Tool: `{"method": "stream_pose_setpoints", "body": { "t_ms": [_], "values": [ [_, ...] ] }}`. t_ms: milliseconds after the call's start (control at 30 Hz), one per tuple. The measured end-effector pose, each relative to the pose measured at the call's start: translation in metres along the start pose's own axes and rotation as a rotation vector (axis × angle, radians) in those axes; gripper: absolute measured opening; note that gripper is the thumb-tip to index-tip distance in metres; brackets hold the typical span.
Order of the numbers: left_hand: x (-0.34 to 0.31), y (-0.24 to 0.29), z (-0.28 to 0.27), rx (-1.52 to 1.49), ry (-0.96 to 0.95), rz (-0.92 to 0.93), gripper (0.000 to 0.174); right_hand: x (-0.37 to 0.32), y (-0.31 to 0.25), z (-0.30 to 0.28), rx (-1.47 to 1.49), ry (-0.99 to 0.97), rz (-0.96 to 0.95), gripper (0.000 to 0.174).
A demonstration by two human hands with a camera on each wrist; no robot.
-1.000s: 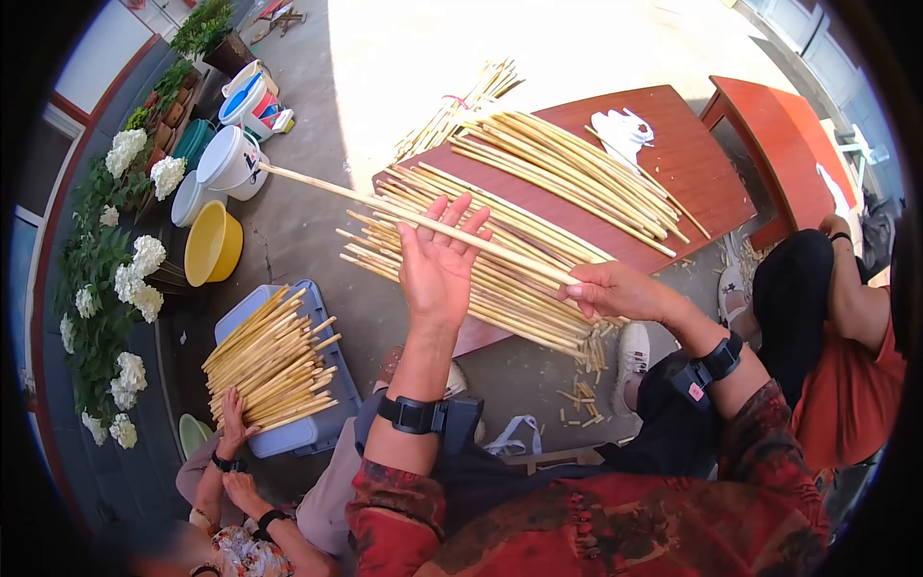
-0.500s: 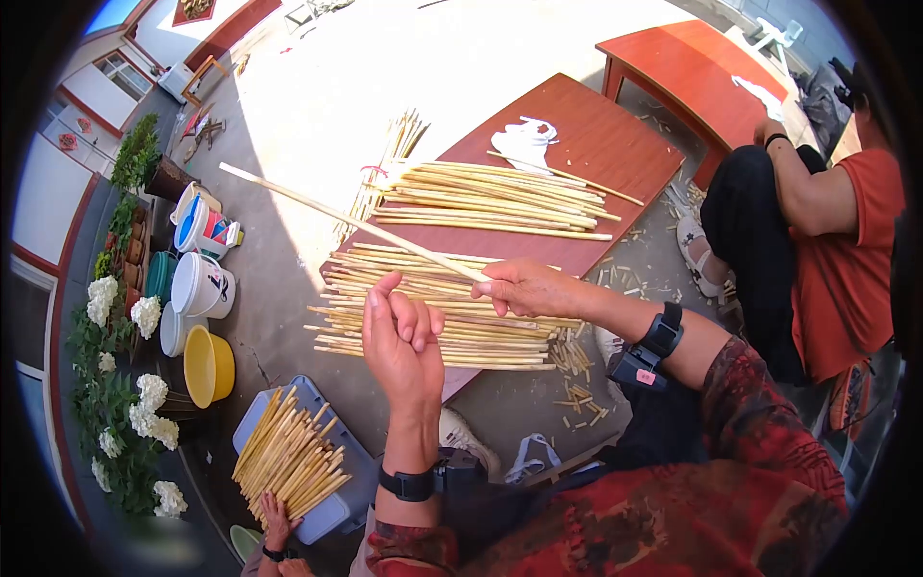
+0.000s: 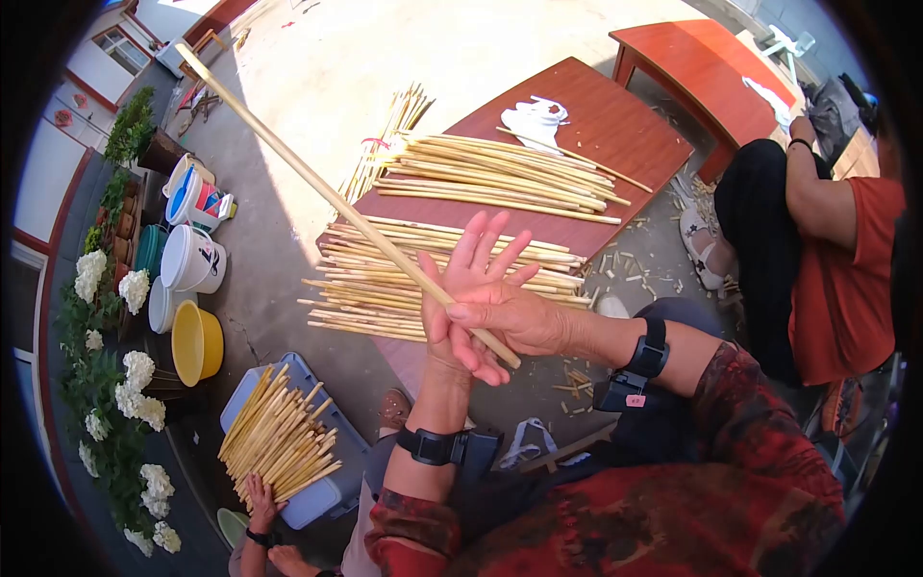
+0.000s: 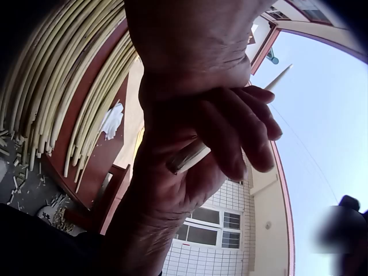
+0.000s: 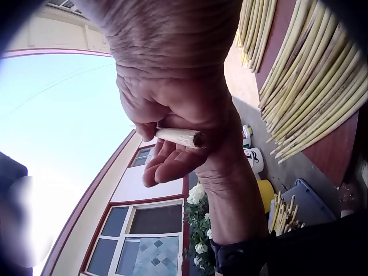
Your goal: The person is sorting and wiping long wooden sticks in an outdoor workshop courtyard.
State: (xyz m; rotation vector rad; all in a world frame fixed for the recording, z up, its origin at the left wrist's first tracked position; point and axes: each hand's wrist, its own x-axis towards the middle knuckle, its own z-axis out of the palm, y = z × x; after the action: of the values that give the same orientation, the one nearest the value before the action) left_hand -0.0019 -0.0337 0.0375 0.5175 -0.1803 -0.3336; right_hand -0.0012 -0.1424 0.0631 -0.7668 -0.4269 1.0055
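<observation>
A long pale stick [image 3: 322, 188] slants from upper left down to the hands in the head view. My right hand [image 3: 527, 319] grips it near its lower end, thumb laid along the top. The cut end shows in the right wrist view, below the palm [image 5: 172, 98]. My left hand [image 3: 488, 258] is behind the right one, palm up with fingers spread; the stick crosses in front of it. Beyond the hands, many similar sticks [image 3: 442, 274] lie in a layer on a low red-brown table [image 3: 615, 135], with another pile of sticks [image 3: 510, 178] behind them.
Short sticks [image 3: 279, 433] fill a blue-grey bin lid [image 3: 336, 481] at lower left, where another person's hand [image 3: 261, 500] touches them. Buckets [image 3: 197, 260] and a yellow basin [image 3: 197, 341] stand on the left. A person in orange [image 3: 846, 269] sits at right. Offcuts [image 3: 577, 385] litter the ground.
My right hand has drawn the stick nearer and tilted it more steeply. The left hand has opened from loosely curled fingers and come up behind the right hand.
</observation>
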Motion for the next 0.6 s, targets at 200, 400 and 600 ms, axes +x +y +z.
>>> {"method": "stream_pose_setpoints", "body": {
  "t_ms": [200, 400, 600],
  "values": [
    [-0.014, -0.005, -0.003, 0.104, -0.078, -0.097, 0.074, 0.004, -0.015, -0.017, 0.020, 0.015, 0.038, 0.035],
    [-0.023, -0.014, 0.025, 1.088, 0.033, 0.069, 0.056, 0.000, -0.042, -0.060, -0.171, 0.421, -0.247, 0.028],
    [-0.034, 0.027, 0.112, 0.384, 0.061, 0.217, 0.064, -0.012, -0.050, -0.067, -0.143, 0.692, -0.380, 0.025]
  ]
}}
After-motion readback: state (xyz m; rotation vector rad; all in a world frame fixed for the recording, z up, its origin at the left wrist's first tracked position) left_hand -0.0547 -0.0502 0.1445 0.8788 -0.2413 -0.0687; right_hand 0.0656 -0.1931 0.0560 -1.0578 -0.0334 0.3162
